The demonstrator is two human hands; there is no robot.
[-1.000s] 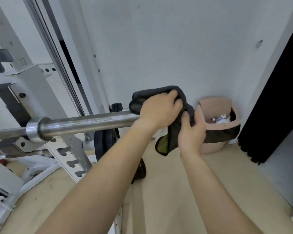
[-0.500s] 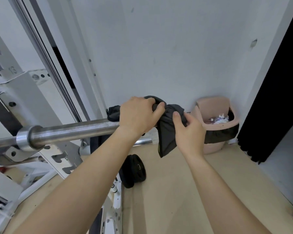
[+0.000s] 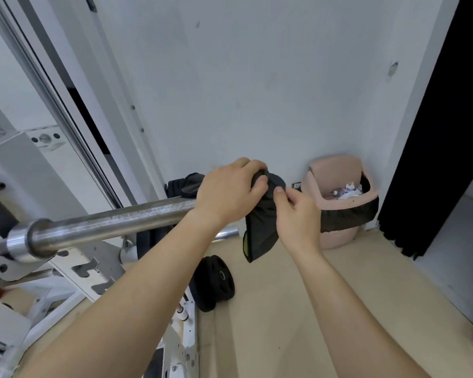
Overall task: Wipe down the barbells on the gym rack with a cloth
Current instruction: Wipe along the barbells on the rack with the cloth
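Observation:
A steel barbell (image 3: 112, 223) lies across the white rack (image 3: 33, 173), its sleeve running from a collar at the left toward the middle. A dark cloth (image 3: 261, 222) with a yellow-green inner edge is draped over the sleeve's end and hangs down. My left hand (image 3: 227, 196) is clamped over the cloth on top of the bar end. Just right of it, my right hand (image 3: 298, 216) pinches the hanging part between thumb and fingers. The tip of the bar is hidden under cloth and hand.
A pink waste bin (image 3: 342, 197) with a black liner stands in the corner against the white wall. Black weight plates (image 3: 216, 283) rest on the wooden floor below the bar. A black curtain (image 3: 432, 132) hangs at the right. A lower chrome bar end (image 3: 228, 233) pokes out under my forearm.
My left hand has slid with the cloth along the sleeve and gripped tighter over the bar end. My right hand shifted from a flat hold to a pinch on the hanging cloth.

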